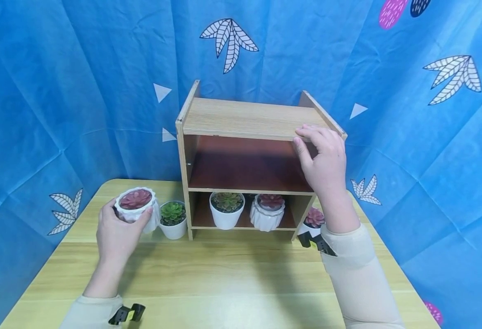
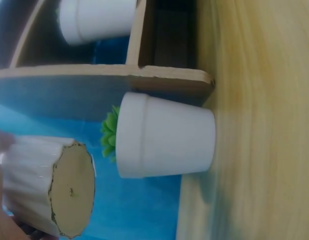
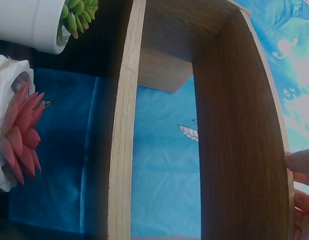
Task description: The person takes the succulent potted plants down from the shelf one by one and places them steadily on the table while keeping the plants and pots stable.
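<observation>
My left hand grips a white ribbed pot with a dark red succulent, at the left of a small wooden shelf. In the left wrist view the bare underside of this ribbed pot shows, clear of the table. Beside it, a smooth white pot with a green succulent stands on the table against the shelf's left side. My right hand holds the front edge of the shelf's top board near its right end, fingers over the top and thumb at the edge.
On the shelf's lowest level stand a smooth white pot with a green succulent and a white ribbed pot with a red succulent. A pink succulent in a white pot is partly hidden behind my right wrist. A blue curtain surrounds the wooden table.
</observation>
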`<state>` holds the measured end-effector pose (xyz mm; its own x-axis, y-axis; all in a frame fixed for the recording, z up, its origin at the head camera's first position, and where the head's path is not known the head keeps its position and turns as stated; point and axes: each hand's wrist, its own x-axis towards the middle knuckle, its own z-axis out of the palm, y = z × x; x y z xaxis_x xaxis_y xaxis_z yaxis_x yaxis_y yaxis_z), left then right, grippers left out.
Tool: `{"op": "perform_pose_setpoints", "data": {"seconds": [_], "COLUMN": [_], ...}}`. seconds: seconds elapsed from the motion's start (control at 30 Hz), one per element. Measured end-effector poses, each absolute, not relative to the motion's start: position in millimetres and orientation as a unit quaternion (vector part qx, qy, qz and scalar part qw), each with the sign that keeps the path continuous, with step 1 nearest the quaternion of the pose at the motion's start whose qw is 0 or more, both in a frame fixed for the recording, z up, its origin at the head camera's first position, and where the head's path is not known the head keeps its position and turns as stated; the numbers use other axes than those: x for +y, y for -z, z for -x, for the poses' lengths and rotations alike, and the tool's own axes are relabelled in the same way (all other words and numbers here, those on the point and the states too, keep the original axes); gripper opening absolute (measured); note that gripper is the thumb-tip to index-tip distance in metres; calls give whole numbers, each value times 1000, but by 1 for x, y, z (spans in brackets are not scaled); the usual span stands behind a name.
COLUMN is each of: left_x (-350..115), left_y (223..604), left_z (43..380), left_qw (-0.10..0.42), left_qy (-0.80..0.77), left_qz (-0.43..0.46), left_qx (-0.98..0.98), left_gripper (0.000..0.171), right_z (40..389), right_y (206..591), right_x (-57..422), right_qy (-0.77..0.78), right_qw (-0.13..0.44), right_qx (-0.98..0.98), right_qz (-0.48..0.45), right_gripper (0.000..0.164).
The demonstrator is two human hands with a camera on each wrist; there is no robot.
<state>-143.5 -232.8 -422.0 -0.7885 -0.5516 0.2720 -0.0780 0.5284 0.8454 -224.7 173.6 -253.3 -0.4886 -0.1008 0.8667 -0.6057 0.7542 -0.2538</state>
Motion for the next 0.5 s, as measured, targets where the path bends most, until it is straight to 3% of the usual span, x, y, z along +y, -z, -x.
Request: {"op": "perform_pose_setpoints", "data": {"seconds": [0.5], "left_x": [-247], "left_y": [441], "left_z": [152], "left_qw": [277], "left_qy": [447], "left_qz": [-211], "left_qx": [-824], "left_gripper": [90], "right_z": [224], "right_y": [253], "right_x": [173], "right_qy": [-274], "right_qw": [457], "right_qx": [-818], "right_qz": [-218], "right_gripper": [25]}}
